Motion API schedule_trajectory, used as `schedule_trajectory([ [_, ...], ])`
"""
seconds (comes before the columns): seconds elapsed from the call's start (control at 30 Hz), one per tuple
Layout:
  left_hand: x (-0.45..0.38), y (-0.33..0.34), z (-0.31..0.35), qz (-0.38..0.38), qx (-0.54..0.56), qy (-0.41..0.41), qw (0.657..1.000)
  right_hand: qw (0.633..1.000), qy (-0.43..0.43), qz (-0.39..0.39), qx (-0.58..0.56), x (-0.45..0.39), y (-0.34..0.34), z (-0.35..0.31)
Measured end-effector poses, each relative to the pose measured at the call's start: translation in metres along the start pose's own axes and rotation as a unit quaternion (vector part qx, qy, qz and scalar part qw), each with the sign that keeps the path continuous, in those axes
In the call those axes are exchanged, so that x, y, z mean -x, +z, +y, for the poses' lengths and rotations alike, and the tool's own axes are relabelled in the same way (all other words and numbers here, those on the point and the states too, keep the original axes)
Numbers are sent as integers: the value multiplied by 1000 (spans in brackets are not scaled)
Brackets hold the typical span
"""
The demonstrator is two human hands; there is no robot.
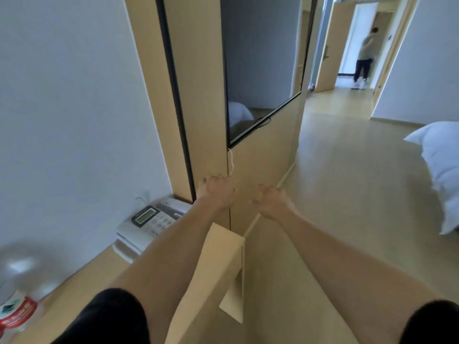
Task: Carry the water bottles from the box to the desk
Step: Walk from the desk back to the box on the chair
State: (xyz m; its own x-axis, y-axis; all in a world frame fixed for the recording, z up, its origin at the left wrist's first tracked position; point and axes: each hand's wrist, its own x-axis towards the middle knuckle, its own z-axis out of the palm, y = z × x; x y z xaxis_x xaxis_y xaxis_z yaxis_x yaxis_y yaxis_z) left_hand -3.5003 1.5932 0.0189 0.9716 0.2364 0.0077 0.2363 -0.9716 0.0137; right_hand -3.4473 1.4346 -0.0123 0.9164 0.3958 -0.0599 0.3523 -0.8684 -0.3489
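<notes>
One clear water bottle (18,294) with a red and white label stands blurred on the wooden desk (82,281) at the lower left. Both my arms stretch forward past the desk's end. My left hand (217,191) and my right hand (272,198) hang side by side in the air with fingers loosely curled, holding nothing. No box is in view.
A white desk telephone (151,222) sits at the desk's far end against the wall. A wall-mounted television (260,70) hangs on a wooden panel ahead. White bedding (439,170) lies at the right. Another person (365,58) stands in the far doorway, beyond open wooden floor (347,182).
</notes>
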Motion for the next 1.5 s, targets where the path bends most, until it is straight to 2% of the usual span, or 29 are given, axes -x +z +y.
schedule_trajectory([
  [0.17, -47, 14, 121, -17, 24, 73, 997, 994, 99, 46, 17, 13, -41, 123],
  [0.3, -72, 25, 204, -21, 28, 133, 991, 983, 172, 51, 37, 29, -67, 203],
  [0.57, -113, 50, 320, -35, 24, 210, 977, 959, 278, 51, 15, 41, -94, 305],
  [0.8, -188, 66, 385, -60, 11, 263, 963, 945, 324, 39, 29, -2, -109, 363],
  [1.13, -344, 59, 441, -68, -2, 317, 946, 932, 360, 46, 12, -134, -150, 425],
  [1.5, -467, 64, 513, -88, -2, 339, 937, 923, 381, 59, 0, -239, -181, 504],
])
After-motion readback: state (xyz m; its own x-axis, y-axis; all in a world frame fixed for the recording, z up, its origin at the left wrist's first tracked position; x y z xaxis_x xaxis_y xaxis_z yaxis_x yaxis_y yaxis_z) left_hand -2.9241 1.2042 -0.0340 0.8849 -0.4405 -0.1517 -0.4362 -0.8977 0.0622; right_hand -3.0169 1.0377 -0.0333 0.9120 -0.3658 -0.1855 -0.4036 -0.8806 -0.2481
